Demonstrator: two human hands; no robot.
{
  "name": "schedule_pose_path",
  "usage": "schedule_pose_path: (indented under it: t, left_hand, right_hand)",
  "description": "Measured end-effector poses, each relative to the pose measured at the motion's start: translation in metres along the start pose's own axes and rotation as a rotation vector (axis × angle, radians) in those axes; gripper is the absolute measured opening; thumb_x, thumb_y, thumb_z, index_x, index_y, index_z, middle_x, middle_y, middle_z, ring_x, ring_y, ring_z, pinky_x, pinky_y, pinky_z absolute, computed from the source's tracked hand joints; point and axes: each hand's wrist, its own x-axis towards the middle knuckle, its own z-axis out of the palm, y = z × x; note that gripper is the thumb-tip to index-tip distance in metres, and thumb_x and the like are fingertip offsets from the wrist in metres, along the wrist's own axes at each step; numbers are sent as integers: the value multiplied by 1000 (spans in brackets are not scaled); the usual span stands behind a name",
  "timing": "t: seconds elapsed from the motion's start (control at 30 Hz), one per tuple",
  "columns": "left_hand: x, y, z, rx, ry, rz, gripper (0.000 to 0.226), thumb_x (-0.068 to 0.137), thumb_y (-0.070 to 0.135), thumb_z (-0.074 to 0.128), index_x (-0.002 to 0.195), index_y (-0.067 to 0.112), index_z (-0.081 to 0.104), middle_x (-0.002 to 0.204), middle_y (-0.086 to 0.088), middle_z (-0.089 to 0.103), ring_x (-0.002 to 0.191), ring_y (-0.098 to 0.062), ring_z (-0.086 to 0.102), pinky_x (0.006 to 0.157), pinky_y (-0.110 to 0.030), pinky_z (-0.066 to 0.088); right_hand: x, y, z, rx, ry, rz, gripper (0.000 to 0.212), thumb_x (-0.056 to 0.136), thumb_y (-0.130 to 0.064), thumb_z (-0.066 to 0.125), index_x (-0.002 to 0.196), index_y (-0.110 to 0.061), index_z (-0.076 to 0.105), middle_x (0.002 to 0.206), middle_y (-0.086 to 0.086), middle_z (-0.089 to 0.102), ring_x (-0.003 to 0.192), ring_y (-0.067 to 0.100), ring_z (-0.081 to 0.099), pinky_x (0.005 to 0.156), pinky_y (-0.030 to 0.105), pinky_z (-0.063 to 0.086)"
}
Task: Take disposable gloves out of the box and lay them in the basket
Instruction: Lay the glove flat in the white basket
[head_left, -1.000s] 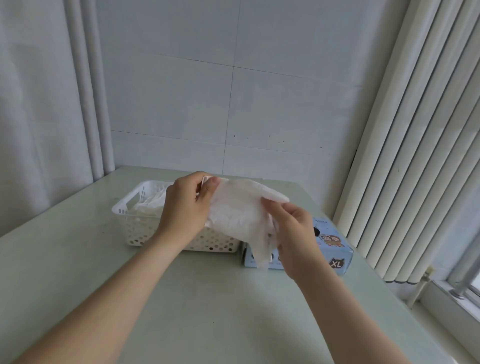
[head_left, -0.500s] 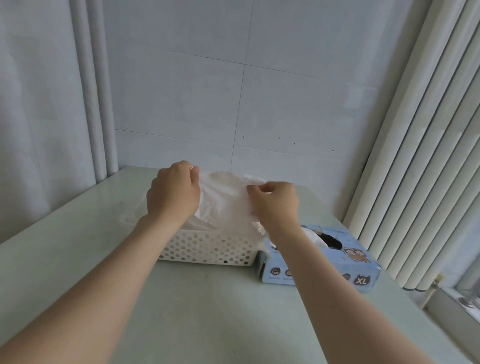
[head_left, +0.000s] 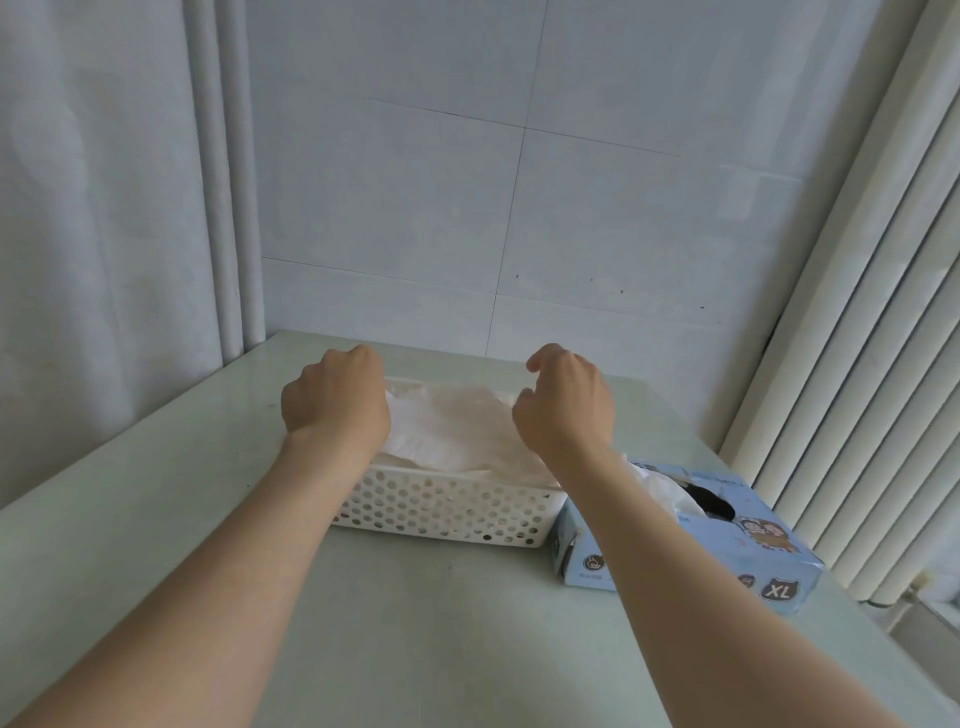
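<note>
Curtain: pale curtain (head_left: 78, 208) hangs at my 9 o'clock, beside the tiled wall (head_left: 519, 208).
Tabletop: a light green tabletop (head_left: 467, 623) carries everything I am watching.
Left hand: the left hand (head_left: 335, 400) hovers over the basket's 9 o'clock end with its back to me. The fingers are curled under and hidden, and a glove edge meets the hand, so I cannot tell whether it grips anything.
Basket: a white perforated basket (head_left: 441, 504) sits at 12 o'clock from me, its long side facing me.
Gloves: the thin, whitish, crumpled gloves (head_left: 457, 436) lie inside the basket between my two hands, piled up to its rim.
Right hand: the right hand (head_left: 563, 405) hangs over the basket's 3 o'clock end. Its fingers are loosely hooked, thumb and forefinger are apart, and I see nothing held between them.
Box: a blue box (head_left: 727, 545) marked XL lies just beside the basket at its 3 o'clock. A glove tuft (head_left: 660, 483) pokes from its top opening, and my right forearm crosses its near corner.
Blinds: cream vertical blinds (head_left: 857, 364) fill my 3 o'clock side.
</note>
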Motion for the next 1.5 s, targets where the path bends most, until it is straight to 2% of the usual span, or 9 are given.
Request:
schedule_pose_path:
  t: [0.13,0.23,0.43,0.57,0.87,0.97,1.13,1.3,1.5]
  left_hand:
    - [0,-2,-1,16,42,28,15,100,15,65,111,13,54,104,-10,59,99,-34,58,71,-39,41]
    - [0,4,-5,-19,-2,242,28,100,25,65,127,18,61,130,-11,60,123,-34,52,93,-43,45]
    - [-13,22,-20,-126,-744,359,75,102,71,39,165,35,24,171,2,28,152,-27,38,121,-45,32]
    - [-14,22,-19,-79,-870,325,100,85,91,43,166,45,5,174,7,19,157,-26,29,124,-45,27]
    - [-18,29,-15,-161,-668,287,81,82,68,74,149,26,51,149,2,51,132,-22,53,111,-38,45]
    - [-22,35,-11,-150,-542,247,55,74,69,80,109,33,56,126,1,53,121,-27,49,98,-37,47]
    - [-30,44,-28,-213,-438,312,56,77,57,83,124,33,64,127,5,49,132,-26,42,101,-38,41]
    - [-34,50,-49,-314,-464,462,5,98,32,71,99,28,74,100,10,69,87,-6,63,69,-21,44]
    - [-62,83,-27,-449,-272,562,22,105,17,52,110,25,72,101,10,68,90,-15,69,84,-37,59]
  right_hand:
    - [-8,-4,-7,248,63,-203,40,83,5,52,106,-19,73,105,1,65,99,19,61,86,38,54]
    - [-17,-10,-12,215,-273,-351,40,87,-14,61,123,-29,71,118,-2,63,114,16,54,100,37,49]
    - [-25,5,-22,82,-593,-222,60,90,-12,55,148,-25,56,143,2,56,128,23,50,93,29,46]
    - [-29,8,-23,74,-565,-198,53,94,-12,56,146,-21,59,137,3,61,120,19,60,88,25,49]
    - [-40,9,-16,39,-563,-276,35,95,-23,43,103,-7,74,88,9,70,88,22,61,71,39,54]
    - [-49,20,-18,124,-405,-358,36,102,-27,45,121,-14,74,109,6,74,103,22,62,87,41,53]
    - [-68,47,-25,183,-206,-482,41,93,-51,48,123,-31,68,119,-11,64,111,15,55,99,38,44]
    - [-83,62,-28,212,-74,-539,30,94,-43,53,115,-30,70,109,-12,60,101,14,52,92,36,43]
    - [-77,75,-32,143,33,-338,32,83,-6,46,102,-20,68,99,-4,61,94,22,57,86,42,46]
